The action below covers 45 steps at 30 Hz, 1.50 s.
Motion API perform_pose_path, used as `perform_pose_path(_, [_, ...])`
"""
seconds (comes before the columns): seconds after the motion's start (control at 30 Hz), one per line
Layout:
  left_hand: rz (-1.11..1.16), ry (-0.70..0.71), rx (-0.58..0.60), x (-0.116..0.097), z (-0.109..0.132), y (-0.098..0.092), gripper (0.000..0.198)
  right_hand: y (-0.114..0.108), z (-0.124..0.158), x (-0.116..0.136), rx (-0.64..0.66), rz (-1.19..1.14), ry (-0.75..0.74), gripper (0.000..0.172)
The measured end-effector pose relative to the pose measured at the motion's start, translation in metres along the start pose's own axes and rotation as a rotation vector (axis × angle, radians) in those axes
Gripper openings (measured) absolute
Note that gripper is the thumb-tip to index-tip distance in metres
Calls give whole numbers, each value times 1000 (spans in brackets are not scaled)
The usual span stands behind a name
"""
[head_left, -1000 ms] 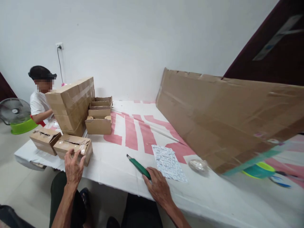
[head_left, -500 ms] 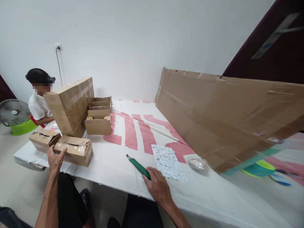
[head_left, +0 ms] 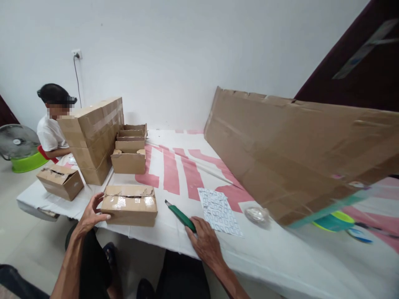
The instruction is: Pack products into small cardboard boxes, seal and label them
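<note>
My left hand (head_left: 91, 215) grips the left end of a small taped cardboard box (head_left: 129, 209), thumb along the front and fingers behind. The box lies at the table's near edge, its top seam slit partly apart. My right hand (head_left: 205, 241) is closed on a green utility knife (head_left: 181, 216), which points left and away over the table with its blade tip out. Close to that hand lies a white sheet (head_left: 221, 211) printed with rows of small marks. Another small cardboard box (head_left: 60, 182) sits further left, its top seam partly torn open.
Stacked taped cartons (head_left: 99, 141) stand at the left, with open cardboard boxes (head_left: 128, 160) beside them. A large cardboard panel (head_left: 293, 153) leans at the right, near a clear plastic bundle (head_left: 257, 215). A person (head_left: 54, 124) sits beyond the stack, and a fan (head_left: 18, 141) stands far left.
My left hand has slid the cardboard box to the right, away from the other small box and nearer the knife. My right hand, still around the utility knife, has barely moved.
</note>
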<state>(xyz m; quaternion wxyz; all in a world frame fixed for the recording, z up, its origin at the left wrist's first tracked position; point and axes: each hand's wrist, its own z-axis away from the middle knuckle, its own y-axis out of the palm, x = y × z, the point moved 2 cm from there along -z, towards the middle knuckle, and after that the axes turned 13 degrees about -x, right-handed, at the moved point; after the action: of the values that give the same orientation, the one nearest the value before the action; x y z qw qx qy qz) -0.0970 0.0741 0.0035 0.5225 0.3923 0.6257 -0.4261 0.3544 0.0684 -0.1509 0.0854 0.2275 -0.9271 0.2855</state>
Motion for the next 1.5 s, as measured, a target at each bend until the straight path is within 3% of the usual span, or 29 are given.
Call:
perform_pose_path(0.17, [46,15,140,1,-5,16,115,1,2,-2,13,3,22,37])
perform_pose_path(0.4, [56,88,187,4,14,30,110,-1,2,-2,11,-12,7,37])
perform_pose_path(0.53, [6,145,133,3,31,38,111,-5,0,1,24,-15,17,35])
perform_pose_path(0.63, [-47,215,116,-5,42,44,111,-6,-2,2,28,-15,11,35])
perform_pose_path(0.77, [-93,295,185,-28,54,53,108,-7,-1,1,30,-6,9,39])
perform_pose_path(1.0, [-181,294,163,-49,62,63,112,-6,1,1,42,-2,17,42])
perform_pose_path(1.2, [-181,331,158,-50,64,66,119,-8,-1,1,39,3,-3,42])
perform_pose_path(1.5, [-183,351,251,-41,66,55,116,-7,2,-1,58,-21,19,39])
